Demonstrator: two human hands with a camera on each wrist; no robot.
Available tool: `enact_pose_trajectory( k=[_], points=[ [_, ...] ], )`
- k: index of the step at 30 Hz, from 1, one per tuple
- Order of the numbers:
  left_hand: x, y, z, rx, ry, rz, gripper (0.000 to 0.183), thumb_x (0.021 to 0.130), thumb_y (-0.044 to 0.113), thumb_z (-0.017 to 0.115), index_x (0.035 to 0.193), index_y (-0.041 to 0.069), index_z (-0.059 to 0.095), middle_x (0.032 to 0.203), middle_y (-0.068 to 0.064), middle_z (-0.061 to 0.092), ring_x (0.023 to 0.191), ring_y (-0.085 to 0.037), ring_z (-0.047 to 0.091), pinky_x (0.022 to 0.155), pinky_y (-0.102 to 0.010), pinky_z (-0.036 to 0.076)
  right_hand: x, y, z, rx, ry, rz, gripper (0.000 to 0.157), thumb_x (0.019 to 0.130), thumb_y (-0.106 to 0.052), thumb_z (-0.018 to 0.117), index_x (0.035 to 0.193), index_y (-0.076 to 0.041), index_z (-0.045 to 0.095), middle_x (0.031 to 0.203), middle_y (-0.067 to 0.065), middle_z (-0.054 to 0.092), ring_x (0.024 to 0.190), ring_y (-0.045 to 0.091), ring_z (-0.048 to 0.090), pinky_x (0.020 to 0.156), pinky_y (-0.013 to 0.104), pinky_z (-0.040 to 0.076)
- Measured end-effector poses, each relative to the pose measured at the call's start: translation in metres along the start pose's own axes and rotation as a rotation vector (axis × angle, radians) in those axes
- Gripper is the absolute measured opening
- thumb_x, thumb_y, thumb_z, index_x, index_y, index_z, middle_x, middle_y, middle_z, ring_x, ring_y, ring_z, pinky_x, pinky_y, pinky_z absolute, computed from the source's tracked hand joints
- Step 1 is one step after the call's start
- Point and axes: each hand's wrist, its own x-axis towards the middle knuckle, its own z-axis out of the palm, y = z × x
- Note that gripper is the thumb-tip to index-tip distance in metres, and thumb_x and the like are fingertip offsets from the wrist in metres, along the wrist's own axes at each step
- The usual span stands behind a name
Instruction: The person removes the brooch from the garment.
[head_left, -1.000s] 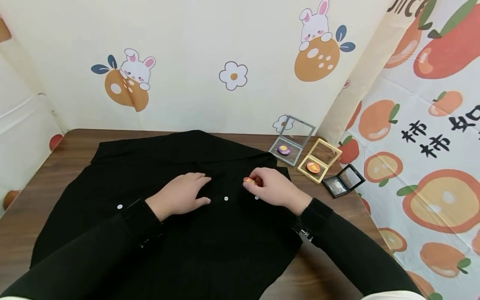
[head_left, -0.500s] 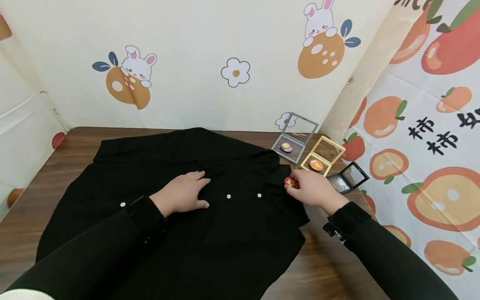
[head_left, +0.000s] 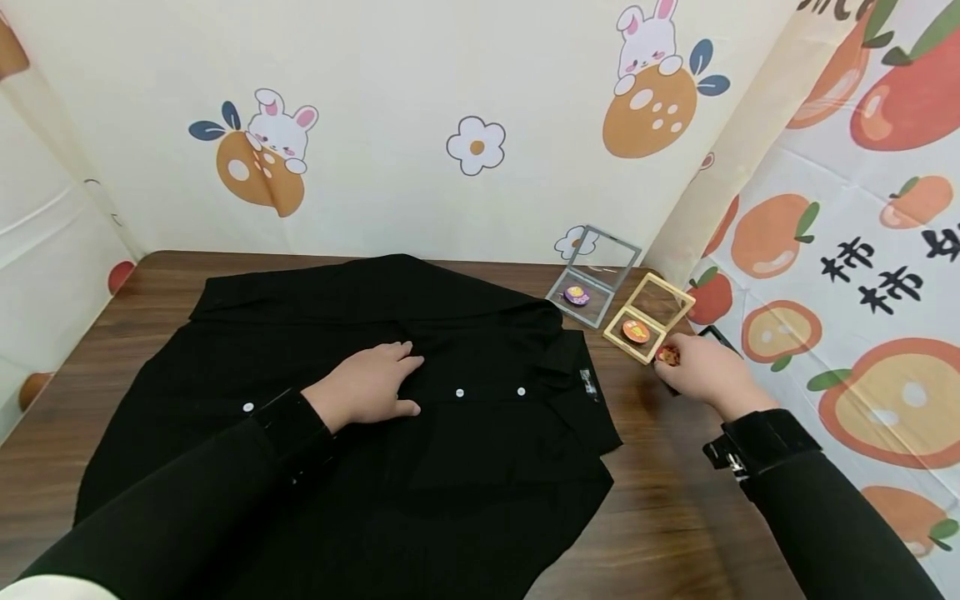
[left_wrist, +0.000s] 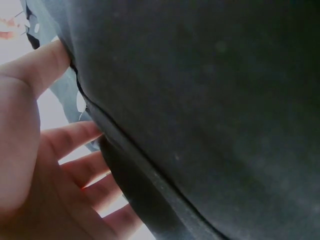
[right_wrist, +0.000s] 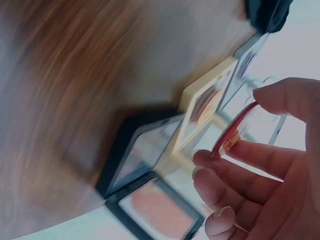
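Observation:
My right hand (head_left: 708,371) pinches a small red badge (right_wrist: 232,132) with a golden print between thumb and fingers. In the right wrist view the badge is tilted on edge, above and beside an opened black display case (right_wrist: 114,160). From the head, this hand covers most of that case. A black shirt (head_left: 450,467) with white buttons lies spread over the table. My left hand (head_left: 367,385) rests on the shirt near the button line, fingers extended and thumb apart. The left wrist view shows its fingertips at a fold of the dark cloth.
Left of the right hand stands an opened yellow display case (head_left: 636,354) holding an orange badge (head_left: 636,332). Behind it is a grey case (head_left: 588,317) with a purple badge (head_left: 576,296). Printed cloth walls (head_left: 375,167) border the wooden table (head_left: 645,517) at back and right.
My right hand has moved right with the red badge, from over the shirt to the black case. The left hand has stayed on the shirt.

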Motion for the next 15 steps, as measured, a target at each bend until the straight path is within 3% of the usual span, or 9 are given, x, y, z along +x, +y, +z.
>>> enact_pose_trajectory(
  k=[7, 11, 15],
  points=[
    [0.000, 0.001, 0.001, -0.007, 0.010, 0.007, 0.077, 0.095, 0.048, 0.072, 0.152, 0.002, 0.049, 0.160, -0.025, 0.037, 0.147, -0.041, 0.036, 0.118, -0.054, 0.032, -0.001, 0.018, -0.001, -0.005, -0.036, 0.057, 0.046, 0.099, -0.033, 0.062, 0.119, 0.007, 0.061, 0.076, 0.009, 0.059, 0.066, 0.026, 0.053, 0.060, 0.042, 0.042],
    [0.000, 0.001, 0.001, -0.015, 0.010, 0.005, 0.076, 0.095, 0.048, 0.072, 0.152, 0.002, 0.049, 0.160, -0.025, 0.037, 0.147, -0.041, 0.036, 0.118, -0.054, 0.031, 0.001, 0.024, 0.000, -0.026, -0.072, 0.070, 0.032, 0.098, -0.032, 0.058, 0.093, 0.000, 0.059, 0.069, 0.006, 0.049, 0.062, 0.024, 0.049, 0.058, 0.039, 0.037],
    [-0.002, -0.001, 0.002, -0.015, 0.008, 0.008, 0.077, 0.095, 0.048, 0.072, 0.152, 0.002, 0.048, 0.160, -0.025, 0.036, 0.148, -0.041, 0.035, 0.119, -0.054, 0.030, 0.004, 0.027, 0.003, -0.031, -0.129, 0.083, 0.026, 0.096, -0.029, 0.057, 0.081, -0.007, 0.056, 0.069, 0.006, 0.051, 0.061, 0.025, 0.049, 0.059, 0.039, 0.038]
  ],
)
